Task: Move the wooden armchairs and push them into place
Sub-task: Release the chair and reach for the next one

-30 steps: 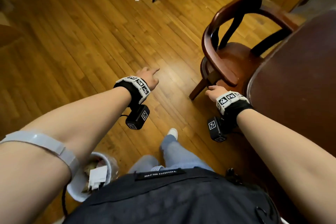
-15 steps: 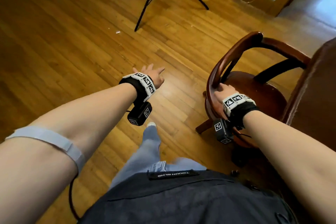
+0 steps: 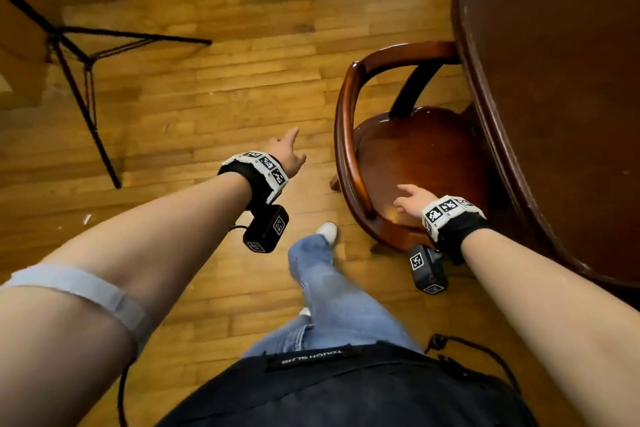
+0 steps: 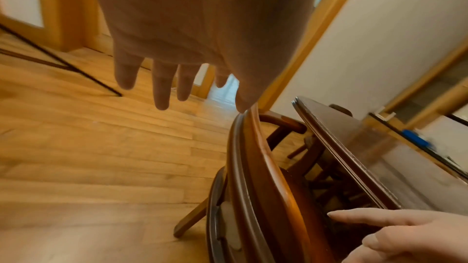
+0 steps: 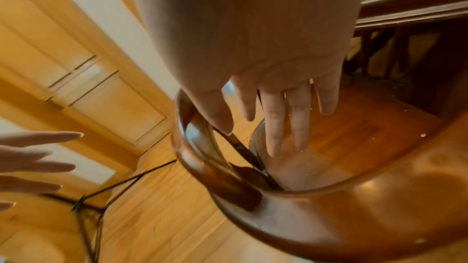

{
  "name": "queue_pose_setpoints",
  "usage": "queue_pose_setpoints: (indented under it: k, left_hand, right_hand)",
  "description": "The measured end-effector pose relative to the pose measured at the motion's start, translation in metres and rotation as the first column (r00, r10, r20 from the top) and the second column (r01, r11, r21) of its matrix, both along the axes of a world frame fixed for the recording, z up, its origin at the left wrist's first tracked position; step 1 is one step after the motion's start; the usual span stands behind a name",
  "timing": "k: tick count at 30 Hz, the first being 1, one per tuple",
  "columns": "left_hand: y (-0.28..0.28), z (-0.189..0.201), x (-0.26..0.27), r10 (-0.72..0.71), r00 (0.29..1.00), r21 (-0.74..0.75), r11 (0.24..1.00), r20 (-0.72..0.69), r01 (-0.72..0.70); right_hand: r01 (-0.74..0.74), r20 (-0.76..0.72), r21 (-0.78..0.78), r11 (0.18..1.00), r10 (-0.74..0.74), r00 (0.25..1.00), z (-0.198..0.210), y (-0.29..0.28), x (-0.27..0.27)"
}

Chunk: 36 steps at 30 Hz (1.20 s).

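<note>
A dark wooden armchair [image 3: 349, 135] with a curved back rail stands at the right, its seat [image 3: 426, 156] partly tucked under a dark wooden table [image 3: 554, 80]. My right hand [image 3: 412, 199] hovers over the near part of the seat with fingers straight, holding nothing; the right wrist view shows the fingers [image 5: 276, 127] spread above the seat [image 5: 354, 137] and rail [image 5: 303, 217]. My left hand [image 3: 287, 152] is out over the floor to the left of the chair, fingers [image 4: 162, 87] straight, clear of the rail [image 4: 253, 167].
A black tripod [image 3: 86, 80] stands on the wooden floor at the left. Door frames and a wall base run along the far side. My leg and white shoe [image 3: 327, 230] are just left of the chair. Open floor lies between tripod and chair.
My right hand has let go of the chair's back rail and now hovers over the seat. The chair sits further under the table. My left hand stayed open, off to the left.
</note>
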<state>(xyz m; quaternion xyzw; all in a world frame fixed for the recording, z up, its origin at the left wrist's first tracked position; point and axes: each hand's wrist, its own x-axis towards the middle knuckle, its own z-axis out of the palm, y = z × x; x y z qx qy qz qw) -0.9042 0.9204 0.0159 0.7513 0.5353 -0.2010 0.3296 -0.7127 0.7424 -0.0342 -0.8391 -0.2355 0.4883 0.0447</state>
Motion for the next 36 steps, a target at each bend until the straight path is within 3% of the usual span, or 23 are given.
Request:
queue_pose_setpoints:
  k: [4,10,15,19,20,21,22,25,26,29,32,36]
  left_hand:
    - [0.056,-0.012,0.049,-0.210,0.978,0.014,0.978,-0.006,0.210]
    - [0.111,-0.032,0.111,-0.447,0.895,0.025,0.894,-0.010,0.447]
    - [0.143,-0.050,0.154,-0.626,0.779,0.004,0.779,-0.038,0.627]
    - [0.166,-0.063,0.179,-0.723,0.689,-0.055,0.691,-0.048,0.721]
    - [0.172,-0.066,0.185,-0.758,0.651,-0.071,0.653,-0.050,0.754]
    - [0.177,-0.068,0.189,-0.784,0.619,-0.070,0.620,-0.047,0.781]
    - [0.183,-0.072,0.196,-0.820,0.571,-0.060,0.572,-0.032,0.818]
    - [0.195,-0.082,0.208,-0.876,0.481,-0.030,0.480,0.019,0.876]
    - [0.197,-0.084,0.212,-0.881,0.472,-0.031,0.471,0.022,0.882]
    - [0.198,-0.088,0.219,-0.891,0.453,-0.030,0.454,-0.014,0.891]
    - [0.199,-0.094,0.222,-0.850,0.527,-0.051,0.525,0.010,0.849]
    - [0.201,-0.098,0.220,-0.789,0.609,-0.052,0.607,0.082,0.793]
  right_hand:
    - [0.215,-0.048,-0.002,0.977,-0.215,0.975,-0.022,0.022,0.017]
    - [0.549,-0.157,-0.055,0.834,-0.550,0.820,-0.041,0.041,0.018]
    - [0.707,-0.129,-0.144,0.692,-0.722,0.680,-0.034,0.046,-0.006]
    - [0.687,-0.091,-0.246,0.683,-0.722,0.686,-0.019,0.067,-0.041]
    - [0.714,-0.099,-0.248,0.654,-0.751,0.653,-0.018,0.076,-0.052]
    - [0.747,-0.126,-0.229,0.624,-0.780,0.613,-0.021,0.083,-0.060]
    - [0.828,-0.147,-0.189,0.528,-0.849,0.508,-0.026,0.093,-0.067]
    - [0.993,-0.014,-0.106,0.059,-0.998,0.057,-0.041,0.112,-0.082]
    - [0.997,0.022,-0.075,-0.028,-0.999,-0.027,-0.045,0.116,-0.085]
    - [0.984,0.044,0.003,-0.178,-0.983,-0.178,-0.045,0.130,-0.089]
    - [0.933,-0.005,0.069,-0.354,-0.935,-0.354,-0.047,0.137,-0.089]
    - [0.888,0.048,0.150,-0.435,-0.894,-0.446,-0.049,0.140,-0.091]
